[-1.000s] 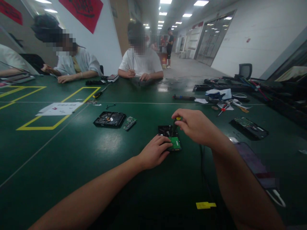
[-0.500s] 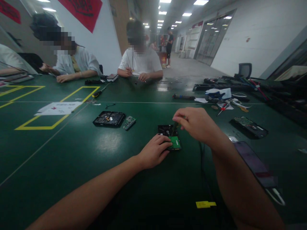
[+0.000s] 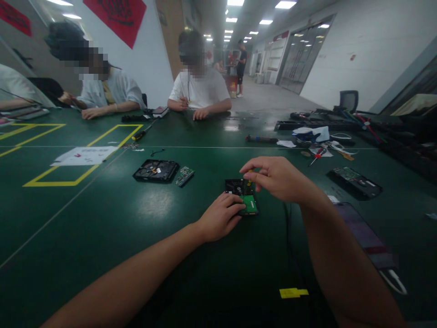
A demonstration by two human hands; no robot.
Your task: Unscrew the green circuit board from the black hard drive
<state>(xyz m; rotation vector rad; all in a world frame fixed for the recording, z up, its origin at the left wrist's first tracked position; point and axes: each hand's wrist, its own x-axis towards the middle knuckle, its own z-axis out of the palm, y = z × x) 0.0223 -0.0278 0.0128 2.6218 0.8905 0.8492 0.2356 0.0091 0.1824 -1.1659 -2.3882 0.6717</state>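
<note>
A black hard drive (image 3: pixel 232 186) lies on the green table in front of me, with a green circuit board (image 3: pixel 251 206) on its near half. My left hand (image 3: pixel 221 216) grips the drive from the left, fingers resting over the board's edge. Above the drive's right side, my right hand (image 3: pixel 271 178) pinches an upright screwdriver (image 3: pixel 250 177) with a partly yellow handle. Its tip points down at the drive, but where exactly it touches is too small to make out.
Left of the drive lie another opened hard drive (image 3: pixel 156 170) and a loose circuit board (image 3: pixel 185 176). To the right are a third drive (image 3: pixel 355 181) and a phone (image 3: pixel 363 232). A yellow-black screwdriver (image 3: pixel 141 133) and a paper sheet (image 3: pixel 83 156) sit farther off. Co-workers sit across the table.
My right hand has shifted slightly, its fingers now higher on the screwdriver so the yellow part of the handle shows. My left hand stays on the hard drive.
</note>
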